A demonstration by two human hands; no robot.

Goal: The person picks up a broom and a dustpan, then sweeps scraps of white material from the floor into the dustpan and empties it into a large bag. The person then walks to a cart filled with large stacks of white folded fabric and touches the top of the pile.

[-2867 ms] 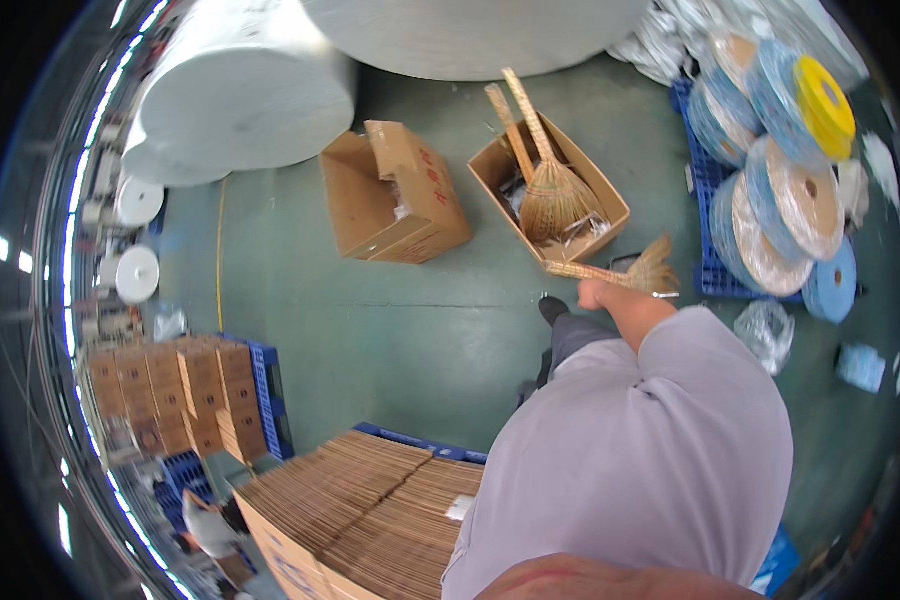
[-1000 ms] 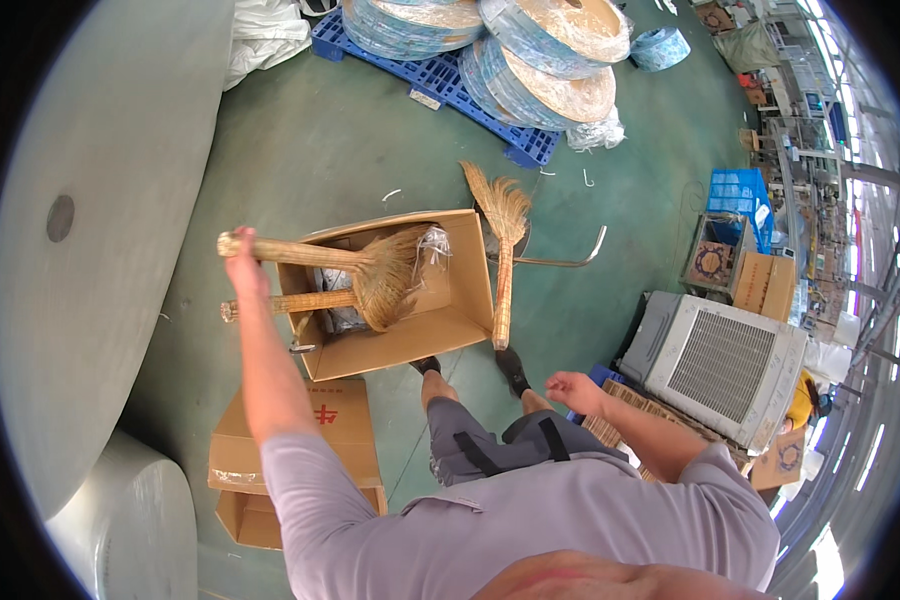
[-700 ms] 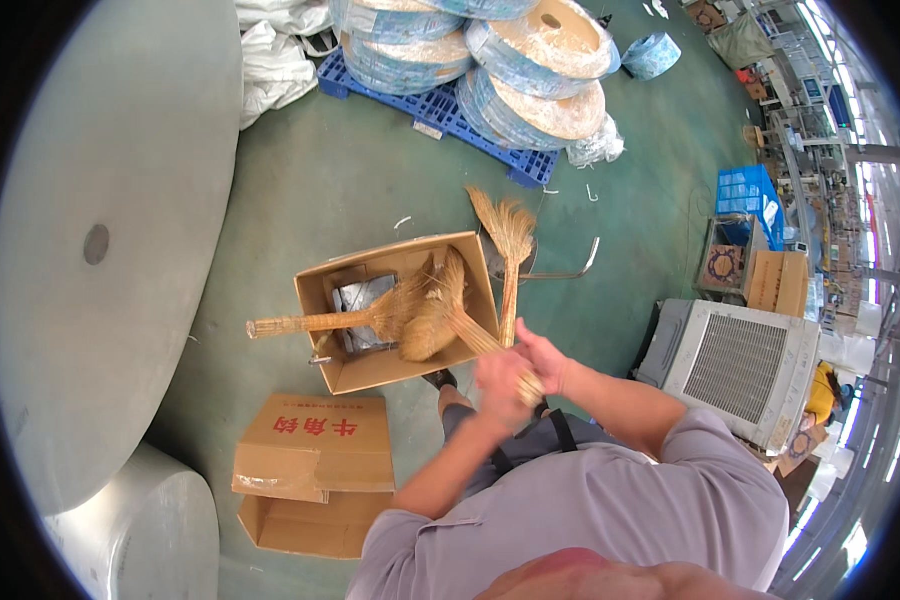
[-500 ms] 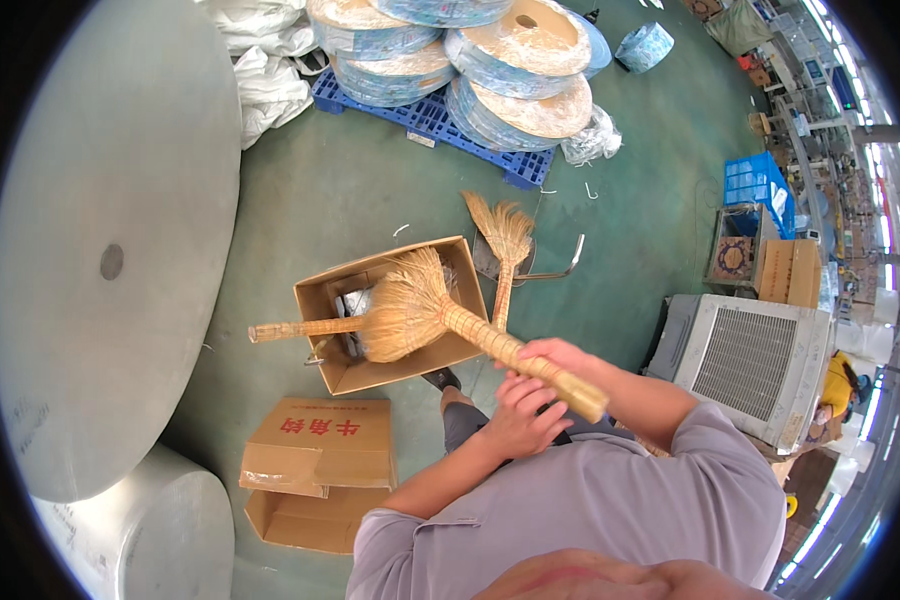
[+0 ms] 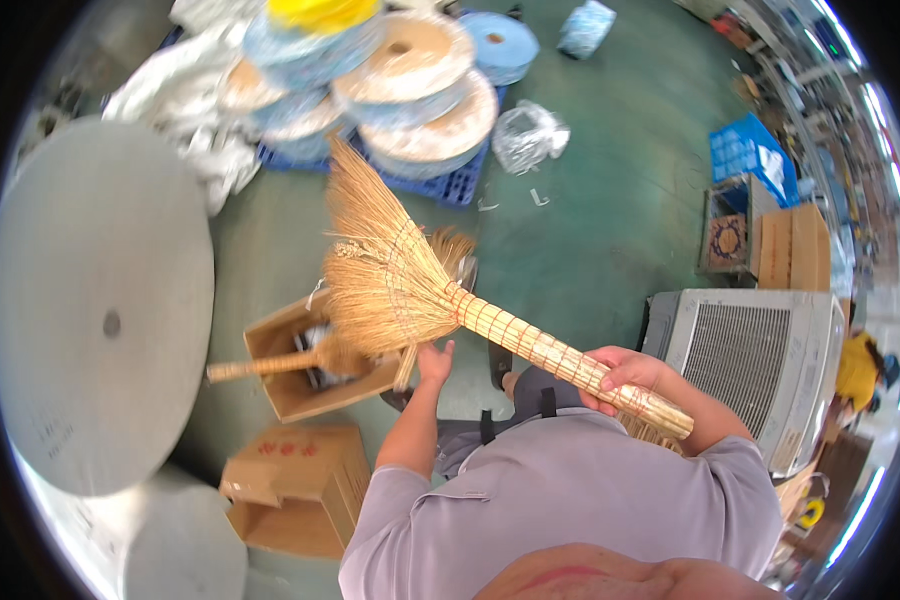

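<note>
A large straw broom (image 5: 510,330) slants across the middle, its bristles fanned out toward the upper left. My right hand (image 5: 625,376) is closed around the thick bound handle near its end. Below the bristles, my left hand (image 5: 434,362) has its thumb and fingers apart and holds nothing. Beside it is the handle (image 5: 407,366) of a second broom, whose bristles (image 5: 457,246) are mostly hidden behind the held one. A third broom (image 5: 280,364) lies across an open cardboard box (image 5: 300,400), its handle sticking out to the left.
Another cardboard box (image 5: 300,475) lies below the first. Big grey rolls (image 5: 110,260) fill the left side. Wrapped reels (image 5: 425,110) are stacked on a blue pallet (image 5: 460,188) at the far side. A grey air cooler (image 5: 735,350) stands at right, near a blue crate (image 5: 745,155).
My left hand has let go of the broom handle and moved left, toward the box. My right hand has raised the broom, with its bristles swung upward. The whole view has shifted.
</note>
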